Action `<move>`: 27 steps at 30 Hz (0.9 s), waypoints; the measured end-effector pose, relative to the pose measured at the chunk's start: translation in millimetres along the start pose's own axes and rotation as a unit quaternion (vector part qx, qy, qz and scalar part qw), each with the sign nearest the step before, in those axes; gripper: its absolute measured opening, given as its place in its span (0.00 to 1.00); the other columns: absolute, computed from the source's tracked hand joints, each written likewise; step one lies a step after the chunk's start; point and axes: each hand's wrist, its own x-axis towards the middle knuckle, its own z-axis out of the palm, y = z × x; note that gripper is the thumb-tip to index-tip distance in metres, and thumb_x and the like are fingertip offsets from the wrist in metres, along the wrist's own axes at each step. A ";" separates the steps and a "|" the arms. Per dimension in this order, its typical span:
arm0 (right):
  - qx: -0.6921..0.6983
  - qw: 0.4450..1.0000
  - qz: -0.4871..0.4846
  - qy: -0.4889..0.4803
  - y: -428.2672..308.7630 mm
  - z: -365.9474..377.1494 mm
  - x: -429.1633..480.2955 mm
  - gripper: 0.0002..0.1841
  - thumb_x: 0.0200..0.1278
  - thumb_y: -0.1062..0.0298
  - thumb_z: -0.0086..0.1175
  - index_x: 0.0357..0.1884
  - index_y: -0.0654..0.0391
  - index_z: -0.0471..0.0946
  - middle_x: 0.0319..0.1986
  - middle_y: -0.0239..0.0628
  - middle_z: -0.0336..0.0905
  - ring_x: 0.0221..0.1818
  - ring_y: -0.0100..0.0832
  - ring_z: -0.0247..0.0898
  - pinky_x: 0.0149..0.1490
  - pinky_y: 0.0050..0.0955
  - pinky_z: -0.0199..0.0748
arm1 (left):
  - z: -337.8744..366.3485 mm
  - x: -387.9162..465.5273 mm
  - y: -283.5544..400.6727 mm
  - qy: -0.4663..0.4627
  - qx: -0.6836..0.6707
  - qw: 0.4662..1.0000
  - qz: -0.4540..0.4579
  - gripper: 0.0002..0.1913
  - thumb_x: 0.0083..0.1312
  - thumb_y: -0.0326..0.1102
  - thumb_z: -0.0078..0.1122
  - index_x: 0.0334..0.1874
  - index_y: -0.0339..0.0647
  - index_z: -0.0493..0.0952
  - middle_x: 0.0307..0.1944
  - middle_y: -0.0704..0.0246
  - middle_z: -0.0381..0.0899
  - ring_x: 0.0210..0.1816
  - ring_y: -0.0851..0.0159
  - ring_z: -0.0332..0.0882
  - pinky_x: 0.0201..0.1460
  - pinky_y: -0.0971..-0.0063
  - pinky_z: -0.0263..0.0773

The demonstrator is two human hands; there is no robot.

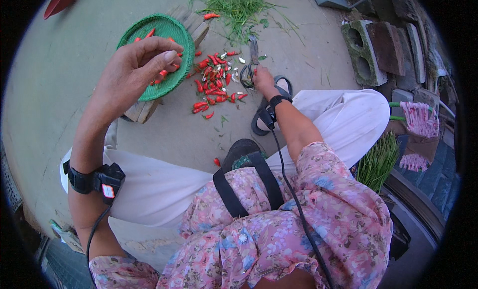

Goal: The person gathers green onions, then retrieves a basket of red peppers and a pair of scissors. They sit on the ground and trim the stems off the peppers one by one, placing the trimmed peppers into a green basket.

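My left hand point(140, 63) is raised over a round green woven basket point(132, 33), its fingers curled and the thumb a little apart from them. I see nothing clearly held in it, though the inner fingers are partly hidden. Red chili peppers point(161, 75) lie in the basket. My right hand point(264, 80) is closed at the black handles of a pair of scissors point(254, 52), whose blades point away from me. A small red bit shows by the right fingertips. Left of the scissors, a loose pile of red chilies point(211, 84) lies on the ground with pale garlic cloves point(242, 60).
The basket rests on a wooden block point(143, 111). Cut green stems point(239, 11) are heaped beyond the chilies. Concrete blocks point(362, 54) and bricks line the right side. A sandal point(261, 119) is on my foot near the scissors. Cables run from both wrist straps.
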 end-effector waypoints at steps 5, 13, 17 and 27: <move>-0.007 0.999 -0.021 0.032 -3.4 13.9 -1.5 0.14 0.59 0.69 0.51 0.47 0.58 0.69 0.46 0.55 0.71 0.47 0.54 0.73 0.52 0.47 0.72 | -2.8 0.1 3.1 0.002 0.000 1.000 0.002 0.15 0.72 0.39 0.52 0.51 0.34 0.77 0.39 0.68 0.82 0.42 0.73 0.79 0.48 0.79 0.73; 0.499 0.855 0.005 -0.143 -99.5 -75.4 13.3 0.05 0.61 0.69 0.52 0.36 0.58 0.73 0.26 0.34 0.75 0.28 0.25 0.72 0.34 0.23 0.71 | -20.2 2.2 -4.3 0.036 0.007 0.998 0.046 0.15 0.72 0.39 0.52 0.52 0.33 0.78 0.40 0.67 0.82 0.41 0.73 0.79 0.48 0.79 0.74; 0.527 0.816 -0.180 -0.152 -209.4 -131.8 4.0 0.10 0.57 0.63 0.56 0.30 0.60 0.75 0.25 0.35 0.77 0.29 0.22 0.75 0.30 0.24 0.69 | -24.7 0.9 -3.8 0.055 0.025 0.997 0.040 0.16 0.72 0.40 0.52 0.53 0.34 0.77 0.40 0.67 0.82 0.40 0.73 0.79 0.46 0.80 0.75; 0.370 0.862 -0.342 0.062 -255.5 -130.8 -2.2 0.18 0.59 0.56 0.57 0.42 0.62 0.78 0.30 0.44 0.82 0.32 0.38 0.80 0.40 0.35 0.77 | -29.0 -8.5 -4.1 0.070 0.003 0.995 0.065 0.17 0.72 0.40 0.51 0.53 0.34 0.77 0.39 0.66 0.83 0.40 0.72 0.80 0.45 0.80 0.75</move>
